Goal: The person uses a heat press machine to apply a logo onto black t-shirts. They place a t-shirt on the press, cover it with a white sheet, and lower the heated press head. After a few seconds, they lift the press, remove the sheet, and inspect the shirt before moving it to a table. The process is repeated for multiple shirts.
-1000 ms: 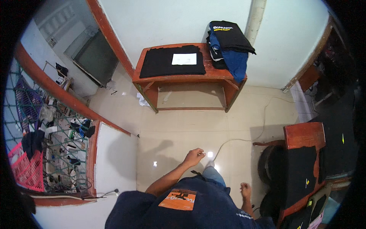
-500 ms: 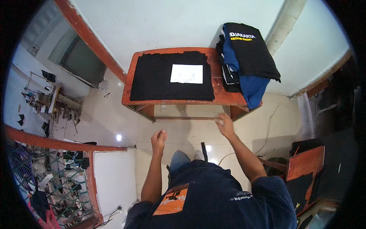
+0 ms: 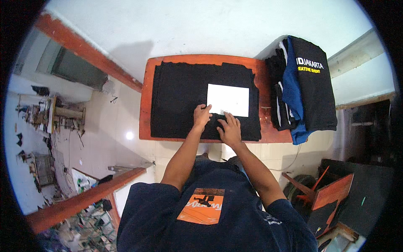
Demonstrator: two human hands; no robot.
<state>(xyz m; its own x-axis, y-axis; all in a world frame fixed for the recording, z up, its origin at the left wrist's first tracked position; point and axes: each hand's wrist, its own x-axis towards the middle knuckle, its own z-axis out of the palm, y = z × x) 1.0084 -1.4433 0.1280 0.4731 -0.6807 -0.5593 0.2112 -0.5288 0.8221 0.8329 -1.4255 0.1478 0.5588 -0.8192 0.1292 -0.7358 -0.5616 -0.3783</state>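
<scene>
Standing at the front edge of a red table, leaning both forearms over it. Facing a pale wall just beyond the back edge. Have the black cloth spread flat over most of the top, ragged along its far side, nearly flush with the table's front edge. See only a narrow strip of bare wood at the left, and another at the right before a pile of folded shirts, black and blue, drooping past the front right corner. Have open room over the left half of the cloth and on the pale floor left of the table. Can make out a red wooden rail at lower left and a red wooden seat at lower right, both well apart from the hands.

Have the white paper lying flat on the right half of the cloth. Touching its near left corner with the left hand, fingers bunched close; cannot tell about a pinch. Holding the right hand palm down, loosely spread, thumb apart, fingertips by the paper's near edge, over the cloth.
</scene>
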